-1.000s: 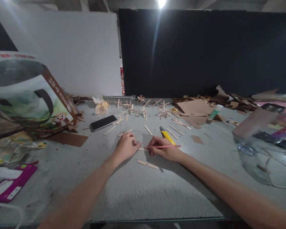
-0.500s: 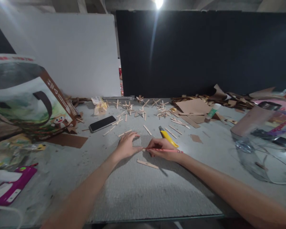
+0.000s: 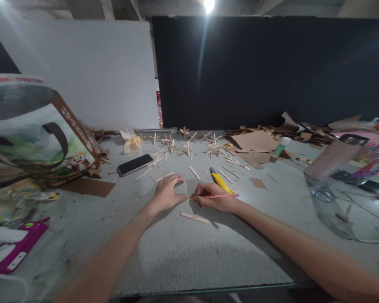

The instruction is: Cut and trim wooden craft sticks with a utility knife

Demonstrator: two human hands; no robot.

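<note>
Pencil (image 3: 222,195) lies pinched in the right grip (image 3: 214,200), pointing leftward.

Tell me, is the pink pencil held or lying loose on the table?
Held: the right hand grips the pink pencil near one end, and the other end reaches back over the hand toward the wrist.

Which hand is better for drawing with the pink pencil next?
Probably the right hand: it grips the pink pencil, which points toward the left hand. The left has no pencil, and its thumb and fingers are spread.
</note>
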